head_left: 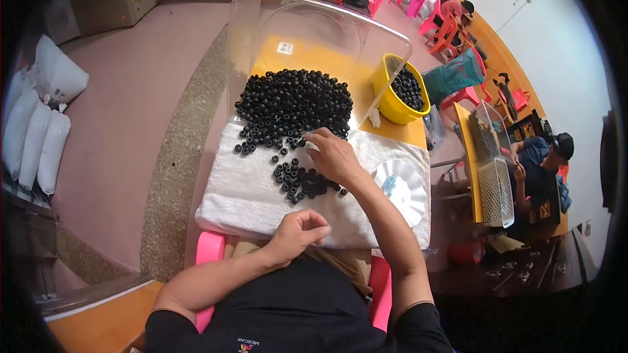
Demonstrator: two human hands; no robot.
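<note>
My right hand [335, 157] reaches over the white towel [226, 180] to the near edge of a large heap of small round black pieces with holes, like beads [297, 95]. Its thumb and forefinger are apart, the fingertips touching or just above the heap's edge. A smaller cluster of black pieces [297, 180] lies on the towel beneath and left of that wrist. Close to my body, at the towel's front edge, my left hand [299, 235] is curled with thumb and fingertips together. Anything between those fingertips is too small or hidden to make out.
A clear plastic bin [245, 26] lies around the heap, its walls rising at the back. To the right stand a yellow tub [392, 106] of black pieces and a white scalloped plate [409, 199] with small blue bits. White sacks [55, 147] line the left; a co-worker [546, 163] sits right.
</note>
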